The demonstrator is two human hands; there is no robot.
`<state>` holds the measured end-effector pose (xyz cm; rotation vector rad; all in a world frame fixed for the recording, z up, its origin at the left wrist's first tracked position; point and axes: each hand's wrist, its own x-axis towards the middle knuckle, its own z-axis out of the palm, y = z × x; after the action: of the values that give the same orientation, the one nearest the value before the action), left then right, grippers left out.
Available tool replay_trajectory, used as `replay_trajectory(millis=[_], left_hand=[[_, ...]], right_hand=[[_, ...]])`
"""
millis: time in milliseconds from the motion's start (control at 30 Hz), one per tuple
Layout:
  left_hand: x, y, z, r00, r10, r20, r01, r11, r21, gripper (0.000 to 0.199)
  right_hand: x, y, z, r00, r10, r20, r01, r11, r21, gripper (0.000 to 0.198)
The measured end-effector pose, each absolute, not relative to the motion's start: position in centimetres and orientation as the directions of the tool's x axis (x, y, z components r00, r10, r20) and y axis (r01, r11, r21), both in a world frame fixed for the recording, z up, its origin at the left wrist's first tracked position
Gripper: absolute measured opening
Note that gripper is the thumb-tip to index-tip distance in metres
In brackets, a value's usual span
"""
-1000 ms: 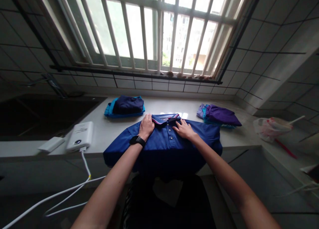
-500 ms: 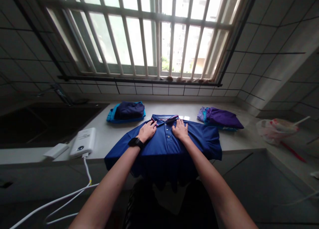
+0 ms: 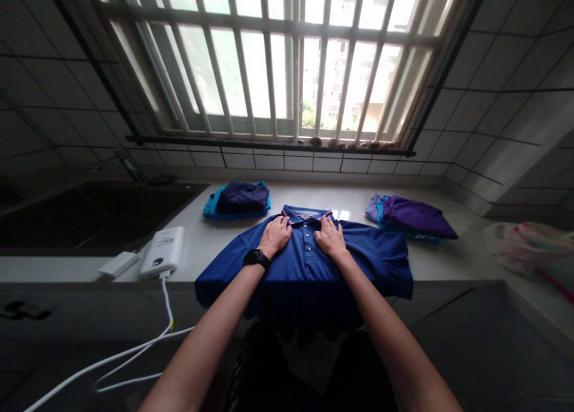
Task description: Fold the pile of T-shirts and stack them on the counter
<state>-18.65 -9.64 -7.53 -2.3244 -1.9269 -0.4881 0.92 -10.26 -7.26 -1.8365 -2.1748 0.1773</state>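
Observation:
A dark blue polo shirt point(image 3: 300, 265) lies face up across the counter's front edge, its lower part hanging down. Its collar, trimmed in red and white, points toward the window, and several buttons run down the placket. My left hand point(image 3: 275, 235), with a black watch on the wrist, has its bent fingers closed at the left side of the collar. On the right side of the collar, my right hand point(image 3: 330, 237) grips the fabric with its fingertips, thumb toward the buttons. The exact finger contact is partly hidden by the hands.
Folded dark and light blue clothes point(image 3: 237, 199) lie at the back left, folded purple and blue clothes point(image 3: 415, 216) at the right. A white power bank point(image 3: 164, 252) with a cable stands left, beside a small white box point(image 3: 119, 264) and a dark sink point(image 3: 85, 220). A plastic bag point(image 3: 515, 241) sits far right.
The whole view has shifted, so things appear slightly further right. Both hands stay at the collar; the right fingers have moved a little and bent more around its edge.

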Motion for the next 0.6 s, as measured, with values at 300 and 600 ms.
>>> replay_trajectory(millis=[300, 600], left_hand=[[-18.5, -9.4, -7.9, 0.139, 0.943, 0.303, 0.969, -0.192, 0.155, 0.041], [-18.7, -9.4, -8.1, 0.147, 0.937, 0.318, 0.967, -0.205, 0.155, 0.042]], right_hand=[[1.5, -8.4, -7.0, -0.179, 0.982, 0.056, 0.936, 0.187, -0.297, 0.067], [6.1, -9.8, -4.3, -0.03, 0.951, 0.307, 0.928, 0.14, -0.345, 0.049]])
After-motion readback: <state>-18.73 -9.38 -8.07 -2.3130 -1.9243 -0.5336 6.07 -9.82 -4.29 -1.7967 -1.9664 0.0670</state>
